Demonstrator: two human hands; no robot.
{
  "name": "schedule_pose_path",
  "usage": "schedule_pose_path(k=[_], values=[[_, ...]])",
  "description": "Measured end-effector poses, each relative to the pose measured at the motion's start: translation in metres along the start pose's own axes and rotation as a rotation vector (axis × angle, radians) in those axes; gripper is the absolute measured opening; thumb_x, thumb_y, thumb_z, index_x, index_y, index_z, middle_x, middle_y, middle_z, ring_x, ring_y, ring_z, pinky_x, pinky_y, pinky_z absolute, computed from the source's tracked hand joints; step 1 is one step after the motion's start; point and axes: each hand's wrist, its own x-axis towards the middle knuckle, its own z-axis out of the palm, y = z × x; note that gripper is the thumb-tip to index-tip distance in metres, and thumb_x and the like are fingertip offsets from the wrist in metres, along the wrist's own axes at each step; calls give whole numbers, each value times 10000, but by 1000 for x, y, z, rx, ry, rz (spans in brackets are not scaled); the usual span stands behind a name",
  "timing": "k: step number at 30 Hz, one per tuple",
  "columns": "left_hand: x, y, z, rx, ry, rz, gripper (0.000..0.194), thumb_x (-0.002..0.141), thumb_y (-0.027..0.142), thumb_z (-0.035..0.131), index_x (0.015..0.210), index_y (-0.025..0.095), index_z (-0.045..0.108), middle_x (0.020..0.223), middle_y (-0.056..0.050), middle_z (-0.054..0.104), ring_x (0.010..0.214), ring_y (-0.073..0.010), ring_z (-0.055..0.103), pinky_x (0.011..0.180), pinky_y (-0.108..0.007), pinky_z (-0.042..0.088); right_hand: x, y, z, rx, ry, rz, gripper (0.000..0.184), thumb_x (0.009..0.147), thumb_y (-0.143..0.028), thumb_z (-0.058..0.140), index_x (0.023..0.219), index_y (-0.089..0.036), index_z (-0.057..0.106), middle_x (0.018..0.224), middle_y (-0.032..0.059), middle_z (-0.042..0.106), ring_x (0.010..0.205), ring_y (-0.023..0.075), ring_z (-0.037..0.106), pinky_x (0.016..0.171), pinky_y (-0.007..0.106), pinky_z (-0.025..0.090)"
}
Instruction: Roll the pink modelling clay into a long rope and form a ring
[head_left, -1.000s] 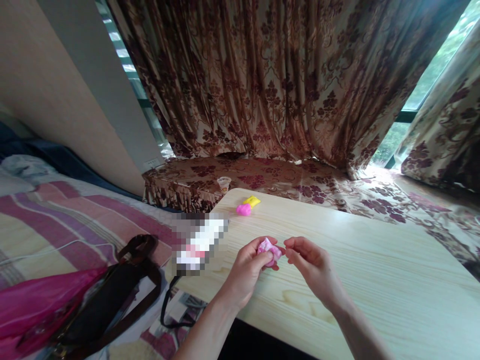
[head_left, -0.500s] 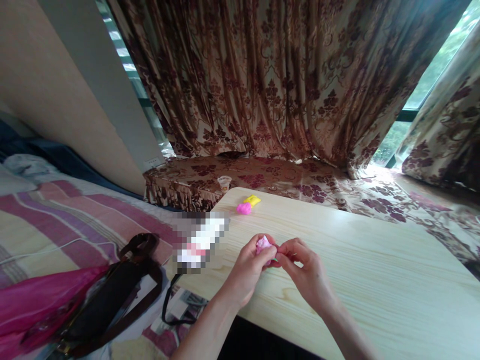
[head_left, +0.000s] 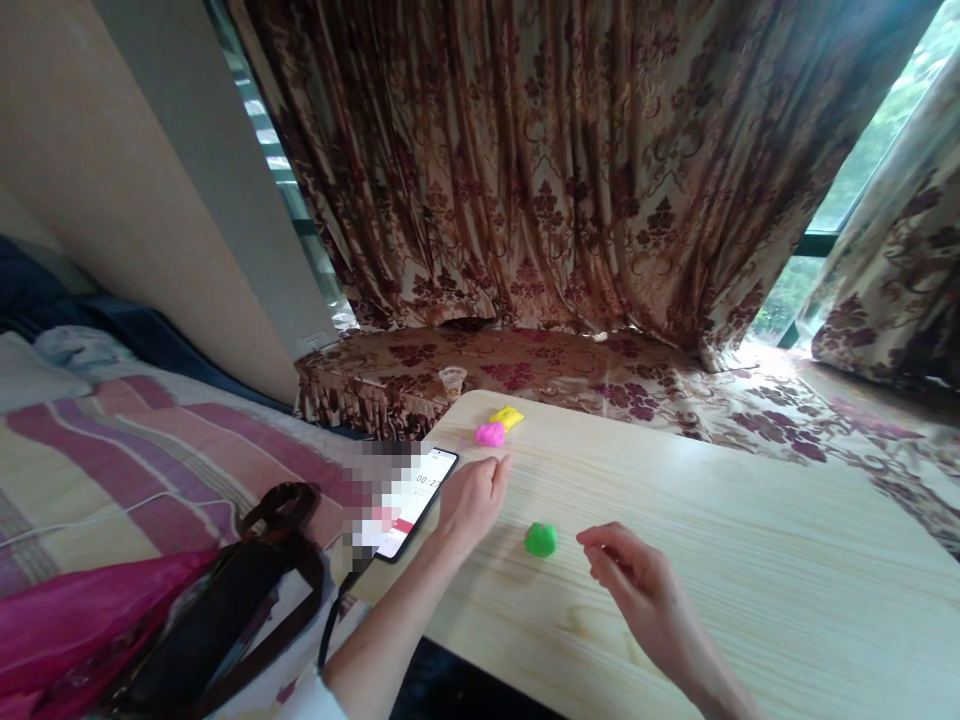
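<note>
A rounded lump of green modelling clay rests on the pale wooden table, untouched, between my hands. My left hand is closed beside the phone, its fingers curled away from view; whatever it may hold is hidden. Just beyond its fingertips lies a bright pink lump of clay, touching a yellow packet. To the right of the green clay, my right hand hovers over the table with bent fingers and the thumb apart, and nothing shows in it.
A phone with a timer on its partly blurred screen lies at the table's left edge. Behind the table, a clear plastic cup stands on a cloth-covered ledge. A dark bag is on the bed to the left.
My hands have parted: the left moved up and left, the right slightly down and right. The light pink piece they held is out of sight; the green clay now lies on the table.
</note>
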Motion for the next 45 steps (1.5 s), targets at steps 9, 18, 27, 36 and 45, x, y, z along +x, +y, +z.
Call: schedule_pose_path(k=[9,18,27,36,45], values=[[-23,5,1,280,-109,225,340,818,211,505,1156,232,533,1103,-63,567,1059,-221,490,921,-338,365,-4,12,-20,65,-24,84,216,895,-355,495,993,-217,628,810,15,580,747,147,549,663,238,454],[74,-18,2,400,-66,62,376,791,358,607,1125,199,543,1038,-100,605,1029,-278,533,908,-447,379,-5,11,-25,62,-2,126,229,893,-364,492,988,-206,630,793,16,576,730,143,552,672,241,467],[68,-39,-2,274,-137,34,244,772,238,603,1009,191,573,989,-49,608,916,-187,580,805,-298,452,-10,25,-29,46,-15,160,240,896,-370,478,985,-199,622,783,25,591,734,160,571,673,268,480],[51,-10,-2,90,-142,163,332,686,89,526,998,198,553,981,-33,603,901,-171,584,803,-268,450,102,13,-5,-483,16,-218,513,774,-132,530,1272,-230,458,1281,82,476,1172,226,443,975,380,371],[40,3,-10,66,-162,235,371,679,54,527,1014,214,538,1019,-15,610,946,-146,575,843,-238,453,163,27,25,-520,-111,-182,369,666,-96,599,1006,-234,630,1051,58,624,1057,231,521,900,345,374]])
